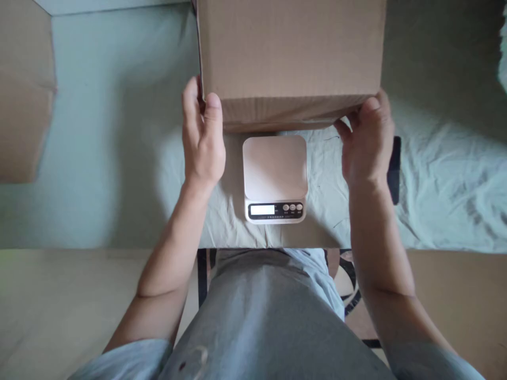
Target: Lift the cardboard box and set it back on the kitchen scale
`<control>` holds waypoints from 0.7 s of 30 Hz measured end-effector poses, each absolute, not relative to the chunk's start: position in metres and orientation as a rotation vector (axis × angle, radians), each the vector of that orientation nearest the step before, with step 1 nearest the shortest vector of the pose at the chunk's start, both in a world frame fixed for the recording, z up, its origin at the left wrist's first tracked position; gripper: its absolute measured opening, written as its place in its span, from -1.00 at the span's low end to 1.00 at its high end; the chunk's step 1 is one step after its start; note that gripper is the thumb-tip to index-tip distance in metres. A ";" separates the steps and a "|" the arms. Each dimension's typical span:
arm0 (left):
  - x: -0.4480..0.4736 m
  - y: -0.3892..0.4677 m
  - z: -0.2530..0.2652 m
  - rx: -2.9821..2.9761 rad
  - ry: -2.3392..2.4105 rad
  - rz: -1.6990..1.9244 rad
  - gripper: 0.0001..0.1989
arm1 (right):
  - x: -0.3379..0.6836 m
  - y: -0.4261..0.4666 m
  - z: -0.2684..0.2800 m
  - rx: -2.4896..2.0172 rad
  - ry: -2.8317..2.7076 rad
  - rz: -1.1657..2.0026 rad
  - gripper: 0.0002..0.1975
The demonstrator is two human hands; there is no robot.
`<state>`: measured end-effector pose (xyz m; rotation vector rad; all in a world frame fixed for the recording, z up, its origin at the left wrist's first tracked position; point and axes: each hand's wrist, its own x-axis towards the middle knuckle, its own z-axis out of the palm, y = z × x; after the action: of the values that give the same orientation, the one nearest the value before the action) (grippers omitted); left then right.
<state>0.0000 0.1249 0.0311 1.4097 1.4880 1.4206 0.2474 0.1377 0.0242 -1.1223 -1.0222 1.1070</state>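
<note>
Box (pixel 291 50) is gripped by left hand (pixel 204 142) and right hand (pixel 368 142) fingers, apparently not yet set down, scale (pixel 275 169) unloaded near table's (pixel 89 132) front edge.

We are reading no words or numbers: on the white, round-cornered digital scale (pixel 275 168), tiny pale marks (pixel 275 217) are running beneath the three round white buttons (pixel 292 207) and along the black rectangular panel (pixel 279 212), all too small to decipher.

Passage I have: cloth (pixel 87 132) outward of my left hand (pixel 204 142). Obstacles: box (pixel 291 47) ahead, scale (pixel 275 166) on its near side.
</note>
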 end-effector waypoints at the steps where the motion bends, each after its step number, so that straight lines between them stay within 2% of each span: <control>1: -0.001 0.128 0.025 1.400 1.505 1.404 -0.42 | 0.247 0.138 0.021 -1.136 -1.031 1.117 -0.62; 6: -0.005 0.133 0.003 1.380 1.547 1.349 -0.34 | 0.249 0.138 0.009 -1.257 -1.115 1.174 -0.68; 10: -0.016 0.135 -0.017 1.274 1.523 1.382 -0.30 | 0.262 0.144 -0.003 -1.266 -0.983 1.232 -0.57; 16: -0.039 0.150 -0.055 0.921 1.414 1.282 -0.26 | 0.290 0.160 -0.036 -1.221 -0.759 1.411 -0.51; 21: -0.040 0.148 -0.050 0.945 1.435 1.295 -0.31 | 0.284 0.155 -0.028 -1.200 -0.753 1.399 -0.52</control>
<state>-0.0397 0.1476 -0.0495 0.9448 1.4351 1.2952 0.2843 0.1548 -0.0279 -1.2004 -0.7530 1.3985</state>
